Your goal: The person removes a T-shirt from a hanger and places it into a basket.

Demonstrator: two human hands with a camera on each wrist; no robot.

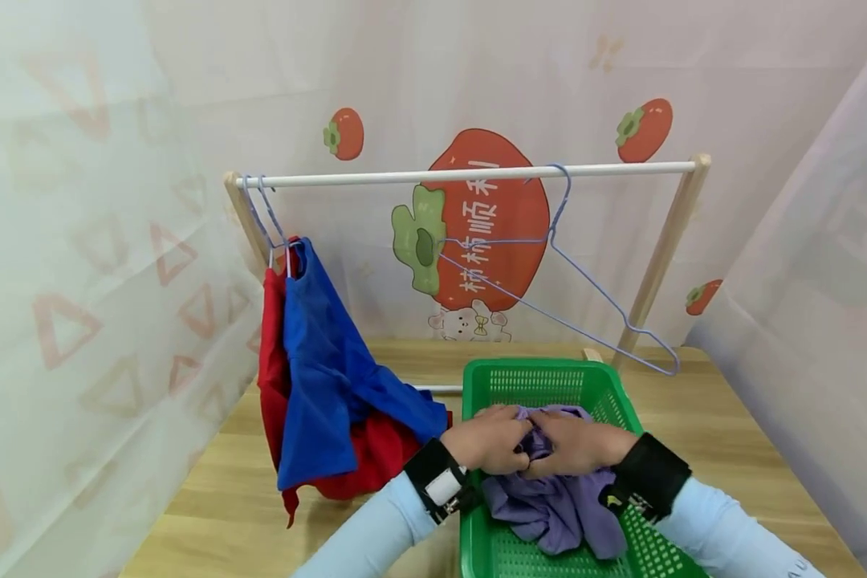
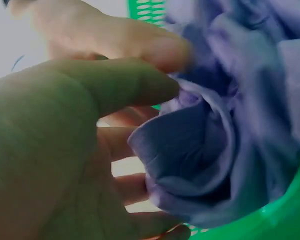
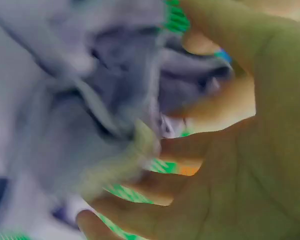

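Left hand (image 1: 488, 441) grips purple cloth (image 1: 545, 512), clear of basket's far rim (image 1: 535, 364).

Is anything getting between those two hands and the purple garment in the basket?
Nothing visible is: the left hand and right hand both have their grip on the purple garment, inside the open-topped green basket.

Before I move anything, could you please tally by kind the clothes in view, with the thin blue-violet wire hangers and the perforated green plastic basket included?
Thin blue-violet wire hangers: 3
Hanging clothes, red cloth garment and blue cloth garment: 2
Crumpled purple cloth heap, piece count unclear: 1
Perforated green plastic basket: 1
Total: 7
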